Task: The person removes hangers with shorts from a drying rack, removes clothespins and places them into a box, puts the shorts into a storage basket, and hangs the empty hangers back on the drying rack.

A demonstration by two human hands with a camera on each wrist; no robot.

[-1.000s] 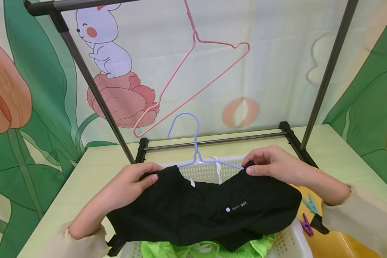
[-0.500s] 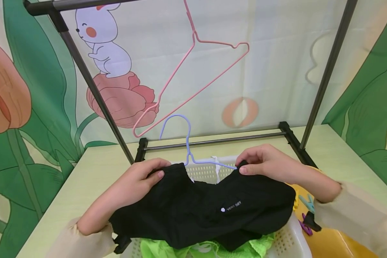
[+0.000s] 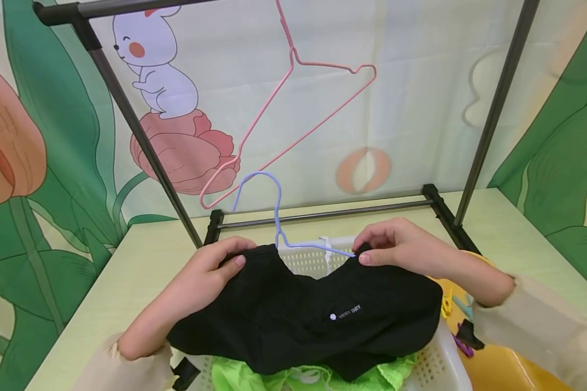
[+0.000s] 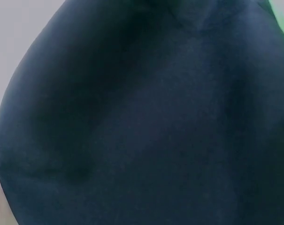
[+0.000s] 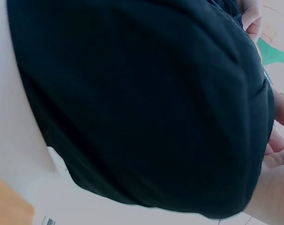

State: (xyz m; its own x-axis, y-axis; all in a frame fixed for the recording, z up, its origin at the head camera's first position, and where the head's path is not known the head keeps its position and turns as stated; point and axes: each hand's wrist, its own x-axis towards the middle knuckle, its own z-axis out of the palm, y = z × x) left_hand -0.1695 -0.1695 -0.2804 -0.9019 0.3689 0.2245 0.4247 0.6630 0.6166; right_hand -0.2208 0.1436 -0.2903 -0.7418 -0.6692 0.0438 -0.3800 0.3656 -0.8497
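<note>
A black shirt [image 3: 298,320] with a small "VERY DRY" print hangs spread between both hands. My left hand [image 3: 203,277] pinches its left shoulder, thumb in front. My right hand [image 3: 396,250] pinches the other shoulder beside the neckline. A blue wire hanger [image 3: 278,209] sits in the neck opening, tilted left, its hook above the collar. Its right arm runs to my right fingertips; its left arm is hidden under the cloth. Dark fabric of the shirt [image 4: 142,117] fills the left wrist view. The shirt [image 5: 137,103] covers most of the right wrist view, my right fingers at its edge.
Below the shirt stands a white perforated basket [image 3: 445,358] with bright green clothing [image 3: 235,374]. A yellow tray [image 3: 509,364] with clothes pegs [image 3: 447,303] lies to the right. Behind stands a black rack [image 3: 494,119] with a pink hanger [image 3: 269,106] hanging from it.
The blue hanger has shifted left and tilted, its left arm now out of sight under the shirt's shoulder. My right hand has moved slightly left with the shirt.
</note>
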